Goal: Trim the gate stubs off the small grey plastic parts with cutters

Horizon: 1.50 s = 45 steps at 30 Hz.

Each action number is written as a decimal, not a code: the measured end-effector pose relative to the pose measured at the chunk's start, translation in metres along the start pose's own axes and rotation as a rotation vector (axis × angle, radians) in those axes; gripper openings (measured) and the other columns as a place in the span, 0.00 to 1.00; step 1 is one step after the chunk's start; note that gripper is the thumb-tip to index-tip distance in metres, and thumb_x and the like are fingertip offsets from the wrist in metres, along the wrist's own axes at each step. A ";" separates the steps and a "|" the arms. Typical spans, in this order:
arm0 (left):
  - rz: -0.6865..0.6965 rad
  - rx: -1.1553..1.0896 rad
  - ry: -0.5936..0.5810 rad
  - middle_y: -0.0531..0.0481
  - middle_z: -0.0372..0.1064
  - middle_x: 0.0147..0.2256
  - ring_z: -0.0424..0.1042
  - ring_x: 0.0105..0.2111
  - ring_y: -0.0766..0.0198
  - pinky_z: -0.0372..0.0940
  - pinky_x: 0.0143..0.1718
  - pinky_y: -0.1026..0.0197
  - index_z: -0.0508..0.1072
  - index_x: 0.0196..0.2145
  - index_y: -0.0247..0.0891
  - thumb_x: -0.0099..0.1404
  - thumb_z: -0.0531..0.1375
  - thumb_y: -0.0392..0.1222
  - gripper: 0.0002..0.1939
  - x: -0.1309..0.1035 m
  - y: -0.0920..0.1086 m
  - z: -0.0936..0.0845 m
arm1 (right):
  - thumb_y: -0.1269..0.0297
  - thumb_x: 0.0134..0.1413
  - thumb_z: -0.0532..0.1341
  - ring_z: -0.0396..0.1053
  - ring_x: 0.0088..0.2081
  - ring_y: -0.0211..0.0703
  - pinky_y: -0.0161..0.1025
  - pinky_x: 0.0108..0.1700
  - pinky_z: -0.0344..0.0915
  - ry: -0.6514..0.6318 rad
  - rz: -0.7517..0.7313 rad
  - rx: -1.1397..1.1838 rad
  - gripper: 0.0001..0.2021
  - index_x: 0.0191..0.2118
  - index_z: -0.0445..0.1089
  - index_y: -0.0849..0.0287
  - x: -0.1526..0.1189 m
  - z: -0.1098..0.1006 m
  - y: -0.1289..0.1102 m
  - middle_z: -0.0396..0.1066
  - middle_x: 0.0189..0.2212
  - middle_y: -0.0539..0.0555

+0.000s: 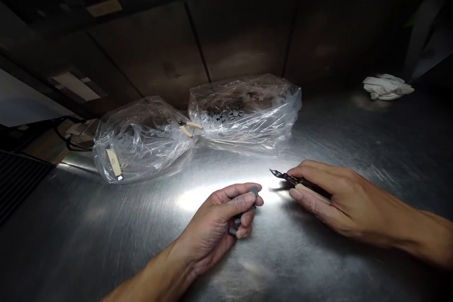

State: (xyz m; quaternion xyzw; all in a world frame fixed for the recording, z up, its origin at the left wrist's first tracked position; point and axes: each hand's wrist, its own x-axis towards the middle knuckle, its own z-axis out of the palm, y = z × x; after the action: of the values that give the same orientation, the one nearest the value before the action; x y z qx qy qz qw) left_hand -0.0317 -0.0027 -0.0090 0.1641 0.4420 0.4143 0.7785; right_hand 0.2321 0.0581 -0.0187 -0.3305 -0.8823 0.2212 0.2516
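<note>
Several small dark grey parts point(254, 190) are held in my left hand point(222, 212), one pinched between thumb and index finger, others under the curled fingers. Their exact kind I cannot make out. My right hand point(329, 193) is closed around a pair of nippers point(283, 175) with pale handles. The tips of the nippers point left toward my left hand, apart from the grey parts. Both hands are above the shiny metal table point(159, 226).
Behind my hands lie two clear plastic bags, the right bag point(244, 113) with grey parts in it and the left bag point(141, 141). A cream-handled tool point(191, 127) lies between them, and a cream utility knife point(114, 163) on the left bag. A crumpled white cloth point(387, 87) sits back right.
</note>
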 end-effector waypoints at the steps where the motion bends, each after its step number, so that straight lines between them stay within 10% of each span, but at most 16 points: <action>1: -0.007 0.009 -0.006 0.45 0.77 0.37 0.61 0.23 0.77 0.55 0.22 0.71 0.87 0.43 0.32 0.56 0.81 0.38 0.17 0.000 0.001 0.000 | 0.53 0.79 0.57 0.78 0.34 0.42 0.39 0.34 0.75 -0.016 0.001 0.003 0.13 0.50 0.77 0.51 0.002 -0.002 -0.003 0.79 0.39 0.53; 10: 0.101 0.340 0.058 0.60 0.55 0.19 0.47 0.19 0.75 0.44 0.20 0.67 0.80 0.34 0.33 0.65 0.76 0.57 0.22 -0.001 -0.004 -0.002 | 0.56 0.78 0.58 0.76 0.36 0.45 0.44 0.36 0.72 0.063 -0.211 -0.255 0.16 0.55 0.79 0.58 0.008 0.008 -0.005 0.78 0.40 0.57; 17: 0.191 0.615 0.247 0.51 0.71 0.28 0.55 0.20 0.72 0.48 0.21 0.63 0.83 0.38 0.35 0.66 0.72 0.55 0.18 -0.002 -0.011 -0.001 | 0.56 0.78 0.58 0.76 0.36 0.47 0.45 0.37 0.69 0.105 -0.261 -0.374 0.15 0.52 0.79 0.58 0.001 0.011 -0.013 0.79 0.41 0.57; 45: 0.169 0.739 0.223 0.55 0.67 0.25 0.54 0.23 0.69 0.52 0.27 0.61 0.80 0.35 0.38 0.70 0.67 0.54 0.16 -0.004 -0.007 0.000 | 0.61 0.78 0.59 0.75 0.34 0.47 0.46 0.37 0.68 0.051 -0.271 -0.402 0.14 0.54 0.78 0.64 -0.003 0.016 -0.016 0.76 0.40 0.57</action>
State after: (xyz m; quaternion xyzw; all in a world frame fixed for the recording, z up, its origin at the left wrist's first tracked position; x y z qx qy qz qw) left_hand -0.0297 -0.0096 -0.0112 0.4228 0.6282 0.3052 0.5774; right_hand 0.2173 0.0413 -0.0229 -0.2581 -0.9383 -0.0029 0.2302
